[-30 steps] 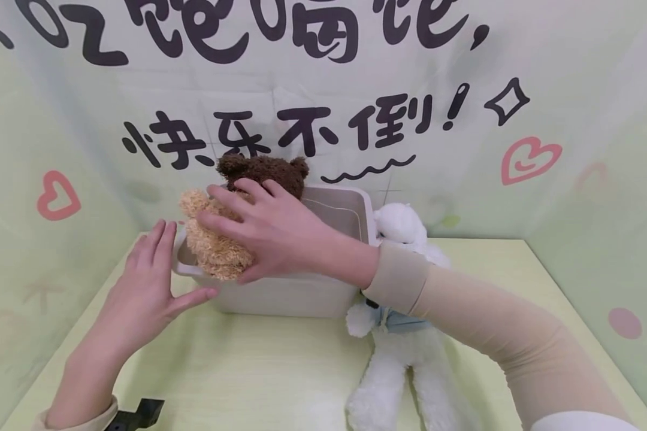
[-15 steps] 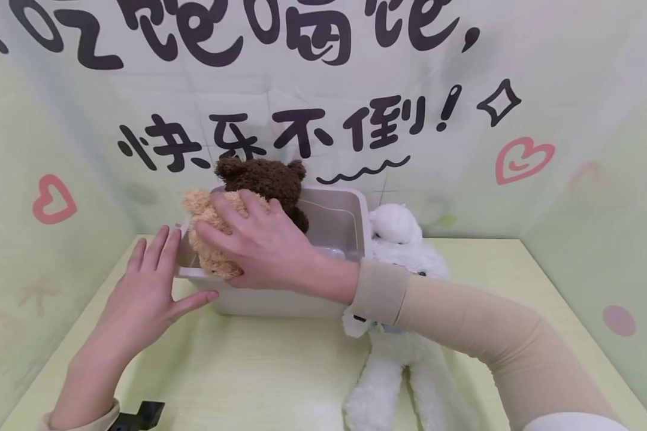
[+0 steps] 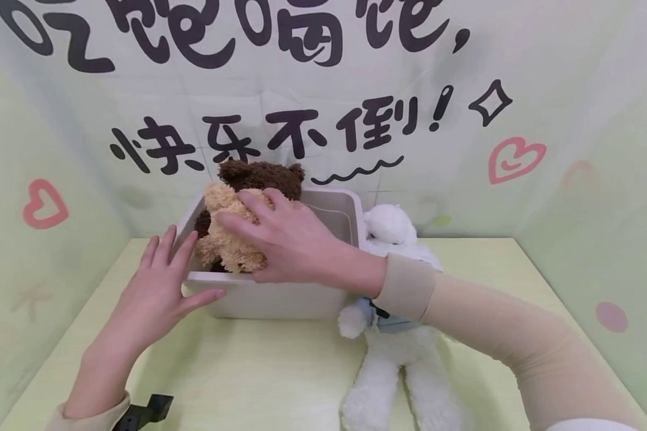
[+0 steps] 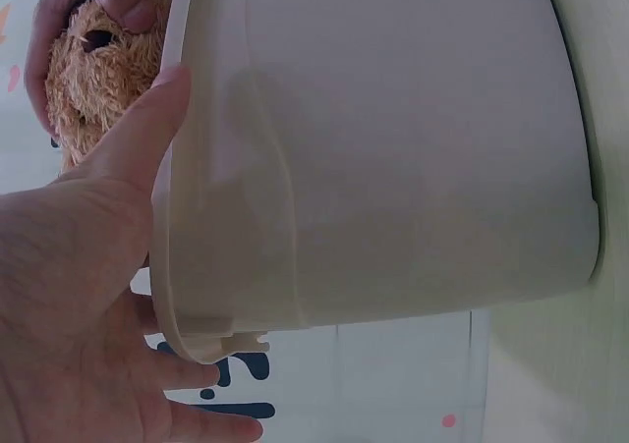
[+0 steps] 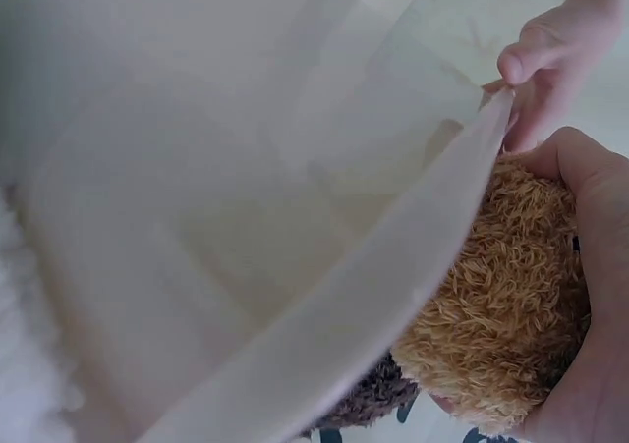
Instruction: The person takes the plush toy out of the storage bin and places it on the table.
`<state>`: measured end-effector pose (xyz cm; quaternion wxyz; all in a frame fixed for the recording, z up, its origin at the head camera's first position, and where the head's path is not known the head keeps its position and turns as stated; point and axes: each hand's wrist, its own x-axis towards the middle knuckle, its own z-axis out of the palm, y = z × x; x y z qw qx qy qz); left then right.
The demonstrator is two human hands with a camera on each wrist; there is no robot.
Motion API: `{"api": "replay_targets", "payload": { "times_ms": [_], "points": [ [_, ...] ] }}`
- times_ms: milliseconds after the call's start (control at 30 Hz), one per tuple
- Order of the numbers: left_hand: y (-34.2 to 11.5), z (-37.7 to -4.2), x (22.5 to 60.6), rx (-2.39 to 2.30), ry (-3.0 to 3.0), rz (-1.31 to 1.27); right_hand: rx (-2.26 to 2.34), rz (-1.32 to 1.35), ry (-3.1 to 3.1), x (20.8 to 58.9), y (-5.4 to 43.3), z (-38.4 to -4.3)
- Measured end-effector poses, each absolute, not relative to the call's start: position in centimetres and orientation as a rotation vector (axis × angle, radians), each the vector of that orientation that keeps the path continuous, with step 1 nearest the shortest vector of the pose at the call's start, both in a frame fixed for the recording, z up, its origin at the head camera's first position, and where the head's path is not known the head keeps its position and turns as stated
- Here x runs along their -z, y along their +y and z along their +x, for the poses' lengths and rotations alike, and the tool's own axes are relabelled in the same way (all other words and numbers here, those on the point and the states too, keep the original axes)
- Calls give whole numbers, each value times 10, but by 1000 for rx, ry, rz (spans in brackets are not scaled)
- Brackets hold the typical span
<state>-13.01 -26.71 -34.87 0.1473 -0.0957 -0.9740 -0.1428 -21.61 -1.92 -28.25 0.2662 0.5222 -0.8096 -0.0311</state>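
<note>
My right hand (image 3: 288,239) grips a fluffy tan teddy bear (image 3: 234,233) from above, at the left end of a pale plastic storage bin (image 3: 280,296). Its face, with a dark nose (image 4: 98,40), shows in the left wrist view. Behind and under it sits a dark brown teddy bear (image 3: 261,176), its head above the back rim. My left hand (image 3: 153,293) lies at the bin's front left corner, fingers straight and thumb (image 4: 147,119) against the rim. The tan bear's lower part is hidden inside the bin.
A white plush toy (image 3: 404,371) with a blue garment (image 3: 393,323) lies to the right of the bin, partly under my right forearm. The light wooden table (image 3: 269,371) meets a printed backdrop (image 3: 437,179) behind and at both sides.
My right hand has shifted the tan bear to the right and inward, away from the bin's left end. Brown fur now shows at its left. My left hand stays by the corner.
</note>
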Motion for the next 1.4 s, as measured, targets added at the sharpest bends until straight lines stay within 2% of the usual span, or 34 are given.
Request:
{"api": "replay_targets", "payload": {
  "times_ms": [867, 1400],
  "points": [
    [-262, -140, 351, 326, -2840, -246, -337, 1567, -1795, 248, 58, -250],
    [-254, -144, 356, 326, -2847, -226, -615, 1375, -1684, 217, 140, -272]
  ]
}}
